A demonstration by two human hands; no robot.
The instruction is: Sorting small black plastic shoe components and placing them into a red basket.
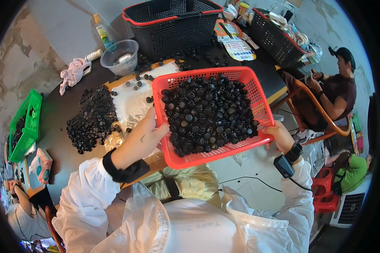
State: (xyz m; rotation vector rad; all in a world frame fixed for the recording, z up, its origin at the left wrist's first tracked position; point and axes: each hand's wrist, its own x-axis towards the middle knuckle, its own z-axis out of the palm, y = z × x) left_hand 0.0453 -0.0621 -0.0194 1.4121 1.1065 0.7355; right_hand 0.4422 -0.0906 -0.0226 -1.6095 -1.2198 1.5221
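Observation:
A red plastic basket [207, 160], full of small round black caps [207, 111], is held over the table's near edge and my lap. My left hand [144, 134] grips its left side, thumb over the rim. At the basket's lower right corner, my right hand [278, 134] is closed on the rim, some fingers hidden beneath. Left of the basket, a heap of small black ring-like parts [90, 120] lies on the dark table [55, 126]. A white plastic sheet [133, 99] with a few loose caps on it shows behind my left hand.
A large black basket [173, 36] with a red rim stands at the back, beside a clear tub [120, 57]. A green basket [25, 126] and a tissue pack [41, 165] are at the left. One person [340, 88] sits at the right, another [23, 215] at the lower left.

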